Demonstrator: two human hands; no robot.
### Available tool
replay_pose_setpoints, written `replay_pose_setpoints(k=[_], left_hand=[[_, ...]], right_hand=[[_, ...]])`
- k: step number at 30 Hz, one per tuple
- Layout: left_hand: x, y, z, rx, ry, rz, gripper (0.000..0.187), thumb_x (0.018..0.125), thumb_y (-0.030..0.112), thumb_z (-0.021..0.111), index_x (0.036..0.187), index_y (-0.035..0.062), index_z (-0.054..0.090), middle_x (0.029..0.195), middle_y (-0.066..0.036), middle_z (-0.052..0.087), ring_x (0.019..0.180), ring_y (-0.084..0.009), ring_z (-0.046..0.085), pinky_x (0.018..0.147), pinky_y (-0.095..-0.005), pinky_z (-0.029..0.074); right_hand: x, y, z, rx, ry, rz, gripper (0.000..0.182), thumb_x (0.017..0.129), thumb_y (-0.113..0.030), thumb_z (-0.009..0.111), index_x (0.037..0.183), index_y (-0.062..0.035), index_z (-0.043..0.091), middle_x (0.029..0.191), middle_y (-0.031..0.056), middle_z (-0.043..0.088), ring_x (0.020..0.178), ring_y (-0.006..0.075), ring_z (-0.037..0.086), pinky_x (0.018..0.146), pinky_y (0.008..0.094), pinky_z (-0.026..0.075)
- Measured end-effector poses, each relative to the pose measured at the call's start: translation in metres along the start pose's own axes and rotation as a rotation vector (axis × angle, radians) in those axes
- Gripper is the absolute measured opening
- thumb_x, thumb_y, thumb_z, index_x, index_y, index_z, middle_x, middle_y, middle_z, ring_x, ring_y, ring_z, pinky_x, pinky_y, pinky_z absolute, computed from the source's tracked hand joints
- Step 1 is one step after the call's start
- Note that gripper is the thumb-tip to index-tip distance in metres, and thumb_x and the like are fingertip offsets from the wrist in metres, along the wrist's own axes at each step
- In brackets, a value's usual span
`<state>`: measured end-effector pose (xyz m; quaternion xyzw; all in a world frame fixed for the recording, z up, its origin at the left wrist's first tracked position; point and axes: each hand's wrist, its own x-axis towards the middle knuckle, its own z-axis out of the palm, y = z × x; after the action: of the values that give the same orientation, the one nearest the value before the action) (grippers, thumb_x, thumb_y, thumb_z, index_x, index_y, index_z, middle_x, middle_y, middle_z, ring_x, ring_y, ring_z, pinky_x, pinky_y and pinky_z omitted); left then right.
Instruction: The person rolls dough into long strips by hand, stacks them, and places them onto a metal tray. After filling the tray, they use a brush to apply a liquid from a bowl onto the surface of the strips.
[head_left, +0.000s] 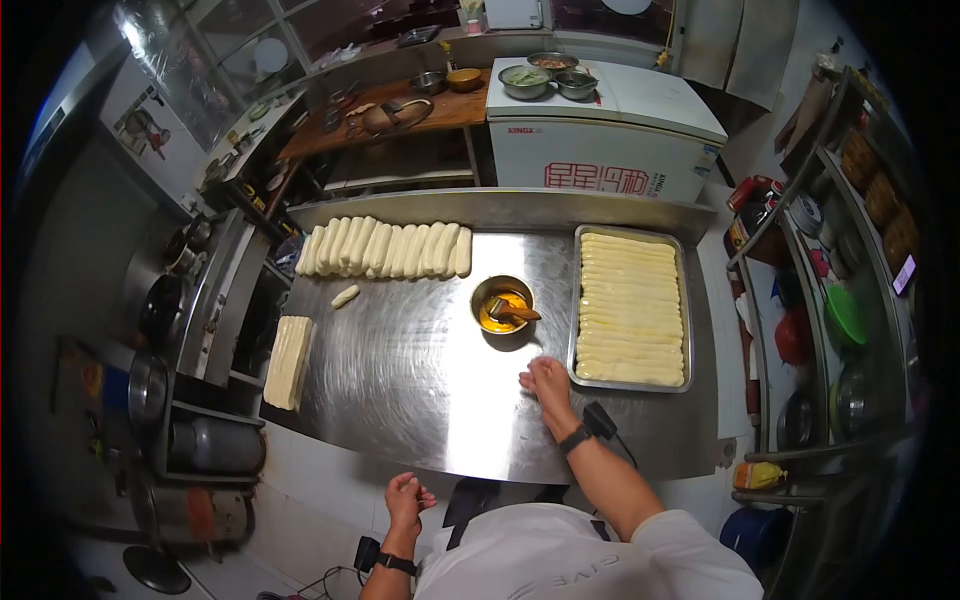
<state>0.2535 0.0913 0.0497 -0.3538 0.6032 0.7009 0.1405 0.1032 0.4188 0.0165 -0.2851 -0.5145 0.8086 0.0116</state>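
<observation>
My right hand (547,384) hovers over the front of the steel table (400,370), its fingers loosely bent and apart, with nothing seen in them. It is nearest to a metal pot (485,330) of yellow egg-like liquid, in which a wooden-handled brush (517,313) rests. To the right, a metal tray (574,300) is filled with rows of glossy, yellow-coated dough strips (630,310). My left hand (408,498) hangs before my body, off the table edge, fingers slightly curled and apart, holding nothing visible.
Pale dough rolls (385,248) line the table's back left; a small dough piece (345,296) and another dough block (288,362) lie nearby. A white chest freezer (600,150) with bowls on top stands behind. Shelves (830,300) are at right, a gas cylinder (215,445) at left.
</observation>
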Motion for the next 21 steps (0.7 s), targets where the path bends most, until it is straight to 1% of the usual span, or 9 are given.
replay_pose_setpoints(k=[2, 5, 8, 10, 12, 14, 15, 17, 21], left_hand=[[-0.004, 0.006, -0.011, -0.015, 0.072, -0.020, 0.023, 0.102, 0.009, 0.057, 0.123, 0.0063, 0.049, 0.081, -0.009, 0.062, 0.061, -0.0209, 0.066, 0.054, -0.0359, 0.061], [0.004, 0.016, -0.026, -0.029, 0.068, -0.026, 0.023, 0.102, 0.009, 0.057, 0.123, 0.0063, 0.049, 0.080, -0.009, 0.062, 0.062, -0.0209, 0.066, 0.056, -0.0360, 0.062], [0.033, 0.030, -0.039, -0.056, 0.025, -0.023, 0.023, 0.102, 0.008, 0.056, 0.123, 0.0052, 0.048, 0.080, -0.009, 0.062, 0.061, -0.0206, 0.065, 0.055, -0.0351, 0.061], [0.057, 0.051, -0.046, -0.045, -0.016, -0.016, 0.022, 0.102, 0.007, 0.056, 0.123, 0.0043, 0.048, 0.081, -0.009, 0.062, 0.061, -0.0198, 0.065, 0.055, -0.0340, 0.061], [0.081, 0.072, -0.052, -0.048, -0.052, -0.021, 0.022, 0.102, 0.006, 0.055, 0.123, 0.0035, 0.048, 0.081, -0.009, 0.062, 0.061, -0.0191, 0.065, 0.055, -0.0330, 0.060], [0.104, 0.096, -0.062, -0.070, -0.139, 0.047, 0.022, 0.102, 0.005, 0.054, 0.122, 0.0015, 0.047, 0.081, -0.009, 0.062, 0.061, -0.0173, 0.064, 0.055, -0.0312, 0.060], [0.112, 0.108, -0.065, -0.062, -0.146, 0.055, 0.022, 0.102, 0.004, 0.054, 0.123, 0.0001, 0.047, 0.081, -0.009, 0.061, 0.062, -0.0163, 0.064, 0.055, -0.0303, 0.060], [0.125, 0.131, -0.072, -0.070, -0.163, 0.047, 0.023, 0.102, 0.004, 0.054, 0.123, -0.0004, 0.047, 0.081, -0.009, 0.061, 0.062, -0.0164, 0.064, 0.055, -0.0301, 0.060], [0.148, 0.154, -0.083, -0.015, -0.207, 0.021, 0.025, 0.101, 0.004, 0.054, 0.125, -0.0014, 0.046, 0.081, -0.009, 0.061, 0.061, -0.0166, 0.064, 0.054, -0.0295, 0.059]], right_hand=[[0.026, -0.008, 0.026, 0.061, 0.029, -0.032, 0.032, 0.101, -0.018, 0.065, 0.120, 0.0020, 0.049, 0.106, 0.0136, 0.060, 0.087, 0.0229, 0.070, 0.079, 0.0332, 0.062], [0.058, -0.004, 0.048, 0.139, 0.041, -0.066, 0.032, 0.100, -0.017, 0.066, 0.118, 0.0010, 0.048, 0.106, 0.0125, 0.059, 0.084, 0.0205, 0.068, 0.077, 0.0351, 0.064], [0.075, -0.002, 0.065, 0.105, 0.189, -0.134, 0.026, 0.099, -0.015, 0.067, 0.111, 0.0008, 0.052, 0.100, 0.0105, 0.058, 0.080, 0.0171, 0.064, 0.073, 0.0371, 0.065], [0.080, -0.003, 0.068, 0.091, 0.304, -0.161, 0.019, 0.097, -0.013, 0.067, 0.102, 0.0005, 0.054, 0.094, 0.0077, 0.057, 0.076, 0.0151, 0.061, 0.071, 0.0384, 0.066], [0.089, -0.003, 0.067, -0.016, 0.355, -0.186, 0.016, 0.097, -0.011, 0.066, 0.105, 0.0018, 0.059, 0.097, 0.0091, 0.062, 0.081, 0.0176, 0.065, 0.071, 0.0372, 0.066], [0.103, -0.010, 0.070, 0.040, 0.394, -0.254, 0.024, 0.097, -0.008, 0.063, 0.118, 0.0023, 0.060, 0.108, 0.0121, 0.065, 0.089, 0.0207, 0.069, 0.071, 0.0368, 0.067], [0.110, -0.020, 0.075, 0.024, 0.393, -0.262, 0.024, 0.097, -0.008, 0.063, 0.118, 0.0023, 0.060, 0.108, 0.0121, 0.065, 0.089, 0.0207, 0.069, 0.071, 0.0368, 0.067], [0.119, -0.039, 0.086, 0.079, 0.444, -0.276, 0.030, 0.098, -0.005, 0.059, 0.127, 0.0032, 0.058, 0.116, 0.0149, 0.066, 0.095, 0.0227, 0.070, 0.071, 0.0353, 0.067], [0.159, -0.057, 0.086, 0.074, 0.480, -0.259, 0.031, 0.098, -0.004, 0.056, 0.127, 0.0047, 0.057, 0.117, 0.0159, 0.066, 0.093, 0.0240, 0.071, 0.070, 0.0320, 0.067]])
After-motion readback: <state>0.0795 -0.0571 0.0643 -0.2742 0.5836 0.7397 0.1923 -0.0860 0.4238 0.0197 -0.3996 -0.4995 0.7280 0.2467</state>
